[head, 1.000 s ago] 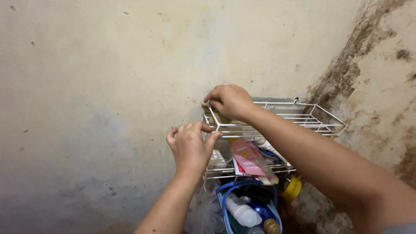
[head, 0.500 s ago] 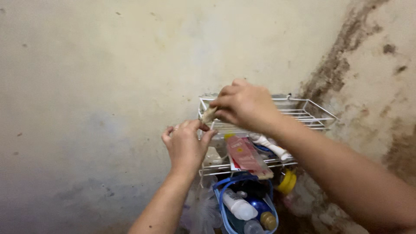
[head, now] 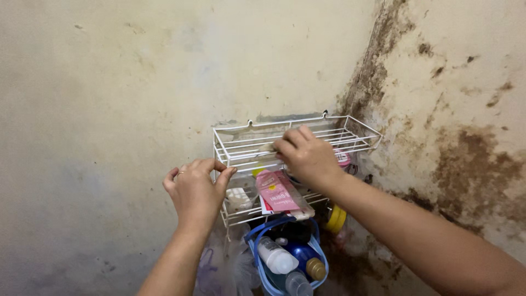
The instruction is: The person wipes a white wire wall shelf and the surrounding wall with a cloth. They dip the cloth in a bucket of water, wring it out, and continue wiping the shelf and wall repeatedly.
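The left hand (head: 196, 192) pinches the front left corner of the white wire rack (head: 361, 137), its grip narrow on the wire. At frame centre, the right hand (head: 307, 156) presses a small beige piece (head: 267, 147) onto the upper of the two shelves; how firmly it grips is hidden. One pink packet (head: 276, 192) leans on the lower shelf. Below hangs one blue basket (head: 253, 235) holding bottles, and one yellow cap (head: 335, 219) shows to its right.
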